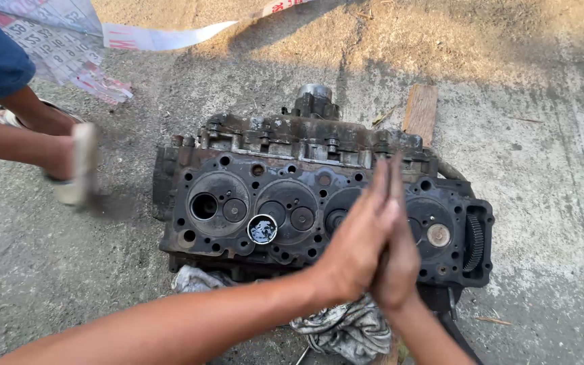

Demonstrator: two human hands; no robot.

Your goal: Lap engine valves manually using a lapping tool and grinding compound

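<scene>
A dirty, rusty engine cylinder head [238, 169] lies on the concrete with its chambers and valves facing up. My left hand [356, 243] and my right hand [398, 260] are pressed palm to palm, fingers straight, over the third chamber from the left. What lies between the palms is hidden. A small round tin of dark paste [263, 228] sits on the head to the left of my hands. A valve [438, 234] shows in the rightmost chamber.
A crumpled rag [346, 328] lies under the head's near edge. A wooden plank [420, 111] lies behind it. Printed paper sheets [55, 40] are at the top left. Another person's limbs [15, 142] with a blurred pale flat thing [81, 172] are at the left.
</scene>
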